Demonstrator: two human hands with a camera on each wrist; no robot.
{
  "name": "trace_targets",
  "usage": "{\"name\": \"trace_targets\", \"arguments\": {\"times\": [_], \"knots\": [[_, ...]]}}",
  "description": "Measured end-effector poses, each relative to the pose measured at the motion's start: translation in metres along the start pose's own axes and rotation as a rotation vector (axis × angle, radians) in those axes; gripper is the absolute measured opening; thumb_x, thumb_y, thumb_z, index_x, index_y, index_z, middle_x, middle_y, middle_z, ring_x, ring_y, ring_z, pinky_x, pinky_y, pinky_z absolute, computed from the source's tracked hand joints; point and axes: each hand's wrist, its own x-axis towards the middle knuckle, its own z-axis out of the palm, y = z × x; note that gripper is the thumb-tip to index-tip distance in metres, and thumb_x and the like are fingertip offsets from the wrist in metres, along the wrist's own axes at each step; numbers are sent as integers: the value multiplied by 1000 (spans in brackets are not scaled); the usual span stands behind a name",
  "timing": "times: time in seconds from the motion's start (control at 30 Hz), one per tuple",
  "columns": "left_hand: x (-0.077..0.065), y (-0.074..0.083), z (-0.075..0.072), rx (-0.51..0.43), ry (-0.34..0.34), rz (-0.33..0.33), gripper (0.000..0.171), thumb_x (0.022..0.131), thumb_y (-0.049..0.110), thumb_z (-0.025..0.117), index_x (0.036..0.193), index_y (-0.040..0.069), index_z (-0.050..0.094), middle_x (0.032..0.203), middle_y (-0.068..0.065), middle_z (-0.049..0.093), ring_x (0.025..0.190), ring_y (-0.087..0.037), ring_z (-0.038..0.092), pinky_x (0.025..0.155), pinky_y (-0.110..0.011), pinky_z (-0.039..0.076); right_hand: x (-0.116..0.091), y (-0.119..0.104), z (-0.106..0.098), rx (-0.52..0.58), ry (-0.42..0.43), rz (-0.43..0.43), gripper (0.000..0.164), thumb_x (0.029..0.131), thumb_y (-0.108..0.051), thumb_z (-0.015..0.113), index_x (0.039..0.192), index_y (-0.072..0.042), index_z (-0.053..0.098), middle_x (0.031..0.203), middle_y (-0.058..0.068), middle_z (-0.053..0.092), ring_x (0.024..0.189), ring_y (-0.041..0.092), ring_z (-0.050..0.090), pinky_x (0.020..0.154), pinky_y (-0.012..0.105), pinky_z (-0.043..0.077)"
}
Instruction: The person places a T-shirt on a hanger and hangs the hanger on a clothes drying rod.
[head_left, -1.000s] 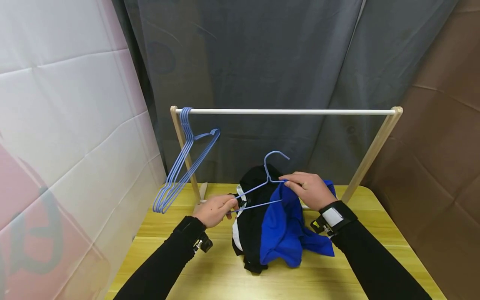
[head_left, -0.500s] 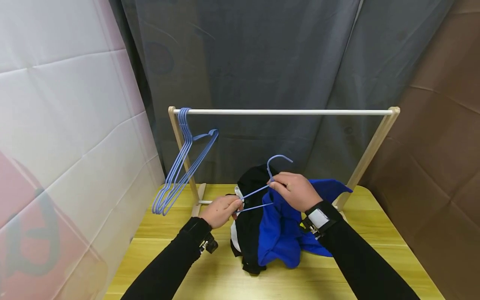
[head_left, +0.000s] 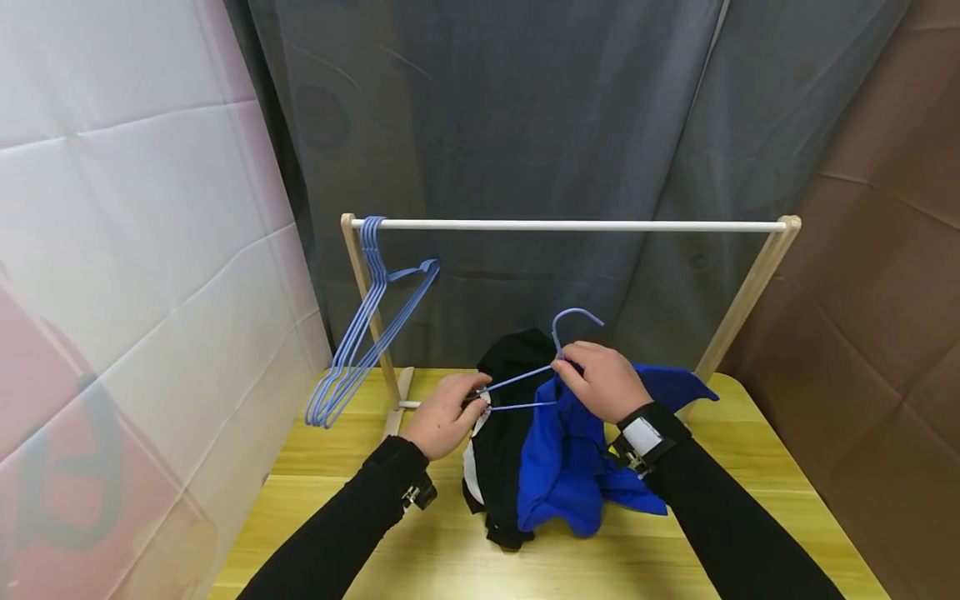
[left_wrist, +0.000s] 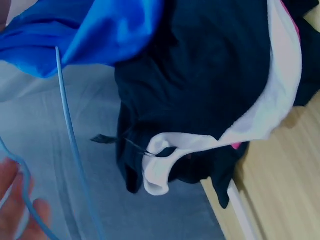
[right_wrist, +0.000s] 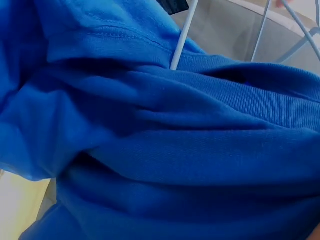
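A blue wire hanger (head_left: 517,379) is held between both hands, its hook (head_left: 573,312) pointing up. My left hand (head_left: 442,417) holds the left end between thumb and fingers; in the left wrist view its fingertips (left_wrist: 12,200) show behind the notched bar. Close by the hook's base, my right hand (head_left: 600,382) pinches the hanger. A blue knit shirt (head_left: 562,475) covers the right half and juts out beyond the right hand. The hanger's bar enters at the shirt's ribbed neckline (right_wrist: 280,110) in the right wrist view.
Black-and-white clothing (head_left: 502,467) lies on the wooden table (head_left: 420,550) beneath the hanger. Several empty blue hangers (head_left: 360,333) hang at the left end of the rack's white rail (head_left: 570,225). The rack's wooden leg (head_left: 750,292) stands at right. A grey curtain (head_left: 525,108) hangs behind.
My right hand has shifted from the hanger's right shoulder to its neck, and the shirt's far side now spreads rightward. The left hand moved slightly right, its thumb and fingers now further apart.
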Motion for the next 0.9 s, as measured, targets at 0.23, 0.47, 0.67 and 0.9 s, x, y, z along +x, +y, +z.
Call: {"name": "trace_targets", "arguments": {"times": [0.23,0.47,0.67,0.9], "knots": [[6,16,10,166,233,364,28,93,4,61,119,11,68,110,-4,64,101,-21,59,91,-35,49,1,2,-1,12,24,82,24,104,-31,59,88,-15,67,81,-1,58,68,16,54,65,36,48],[14,26,39,310,-58,452,33,100,11,59,131,16,67,116,-2,61,106,-17,56,94,-27,46,3,2,0,-1,38,86,28,104,-30,59,80,-16,61,74,-1,51,62,15,49,59,34,43],[27,34,83,558,-184,357,43,102,28,59,145,29,56,99,2,58,87,-14,56,72,-26,49,4,1,2,3,50,88,25,103,-30,60,83,-16,64,79,0,57,65,17,53,61,36,46],[41,41,112,742,-231,143,32,99,45,60,126,29,67,100,0,67,81,-18,62,62,-35,53,5,3,5,0,42,80,26,104,-31,60,84,-16,65,80,0,59,67,17,54,64,37,46]]}}
